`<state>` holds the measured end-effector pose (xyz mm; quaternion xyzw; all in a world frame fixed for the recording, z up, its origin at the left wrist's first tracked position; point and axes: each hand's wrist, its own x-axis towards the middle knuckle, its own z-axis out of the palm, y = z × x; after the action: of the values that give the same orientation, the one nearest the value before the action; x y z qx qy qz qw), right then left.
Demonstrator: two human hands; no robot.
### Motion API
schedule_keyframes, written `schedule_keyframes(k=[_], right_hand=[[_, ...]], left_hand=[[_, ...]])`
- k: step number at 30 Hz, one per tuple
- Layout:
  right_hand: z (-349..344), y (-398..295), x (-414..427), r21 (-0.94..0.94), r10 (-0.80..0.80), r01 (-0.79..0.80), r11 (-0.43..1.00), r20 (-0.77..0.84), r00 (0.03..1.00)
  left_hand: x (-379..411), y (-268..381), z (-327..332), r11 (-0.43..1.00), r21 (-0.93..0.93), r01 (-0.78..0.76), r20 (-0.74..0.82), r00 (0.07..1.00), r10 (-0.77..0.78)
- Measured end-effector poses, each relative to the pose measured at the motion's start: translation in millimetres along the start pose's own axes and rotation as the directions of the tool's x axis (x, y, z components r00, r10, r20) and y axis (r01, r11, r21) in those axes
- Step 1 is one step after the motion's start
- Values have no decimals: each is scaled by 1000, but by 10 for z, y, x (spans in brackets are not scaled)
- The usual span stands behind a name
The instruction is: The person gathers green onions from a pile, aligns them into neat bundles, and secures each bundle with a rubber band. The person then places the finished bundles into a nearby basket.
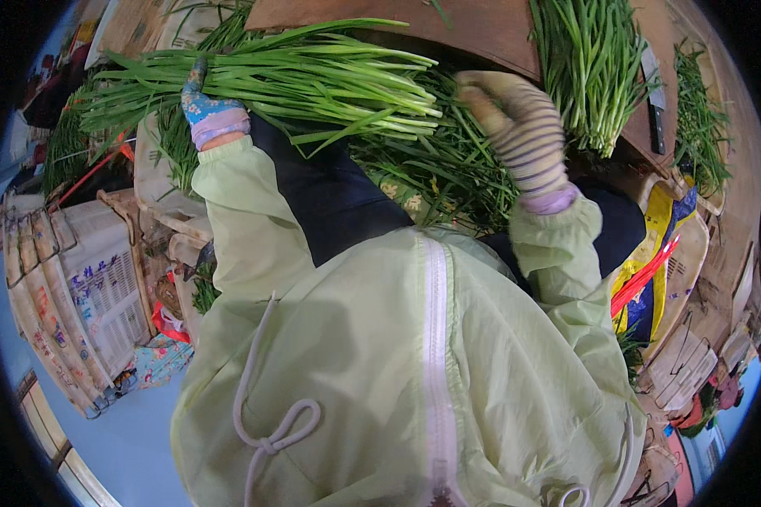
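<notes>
My left hand (206,104), in a blue flowered glove, grips a bundle of long green leafy stalks, likely garlic chives (317,85), held sideways above my lap with the pale ends to the right. My right hand (513,127), in a striped knit glove, is slightly blurred just right of those pale ends; its fingers are bent, and whether they pinch anything does not show. Loose green leaves (456,171) lie beneath and between my hands. Another bundle of the stalks (593,76) rests on the brown board (482,32), beyond my right hand.
A knife with a black handle (656,127) lies on the board's right side. Stacked plastic crates (111,279) stand at the left. At the right are a crate (691,253), a yellow and blue bag (659,218) and red strips (643,279). More greens (697,120) lie at the far right.
</notes>
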<state>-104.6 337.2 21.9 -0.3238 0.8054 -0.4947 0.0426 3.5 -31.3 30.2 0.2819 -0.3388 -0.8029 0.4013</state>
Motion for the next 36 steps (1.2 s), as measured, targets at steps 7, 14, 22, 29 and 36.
schedule_keyframes(k=[7,14,22,29,36], right_hand=[[561,-368,321,-160,377,-344,925,473,796],[511,-188,282,-350,181,-36,936,392,902],[274,396,111,-142,460,-454,879,498,735],[40,302,-236,-754,365,40,656,363,857],[575,-610,246,-450,-155,287,846,309,939]], left_hand=[[-113,9,153,995,-45,86,-27,996,-87],[-130,28,106,985,57,164,60,984,-167],[8,100,-85,995,41,95,-40,995,-93],[142,322,-357,980,175,-91,-107,988,110],[-94,198,-106,964,245,-101,-40,993,114]])
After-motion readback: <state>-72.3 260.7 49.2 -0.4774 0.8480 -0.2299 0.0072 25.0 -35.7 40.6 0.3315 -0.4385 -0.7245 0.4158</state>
